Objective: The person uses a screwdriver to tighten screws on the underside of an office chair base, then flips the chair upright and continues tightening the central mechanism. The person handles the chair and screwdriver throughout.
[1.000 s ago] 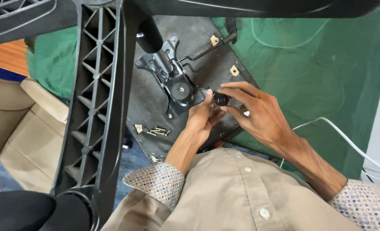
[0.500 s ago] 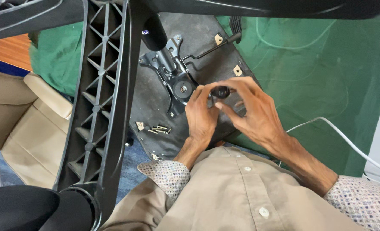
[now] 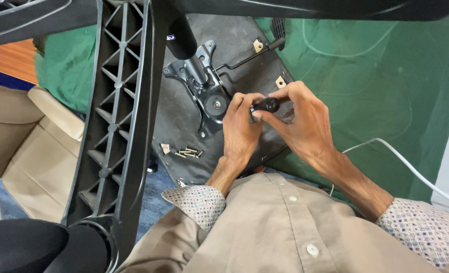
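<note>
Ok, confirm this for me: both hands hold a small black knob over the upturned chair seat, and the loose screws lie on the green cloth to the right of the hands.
One detail is off. In the head view the loose screws lie on the upturned chair seat itself, left of the hands, not on the green cloth. The rest stands: the left hand and right hand hold the small black knob over the seat.

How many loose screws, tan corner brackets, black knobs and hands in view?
Loose screws, a pile on the seat underside: about 5, too small to count exactly
Tan corner brackets: 3
Black knob, held between left hand and right hand: 1
Hands: 2
Total: about 11
</note>
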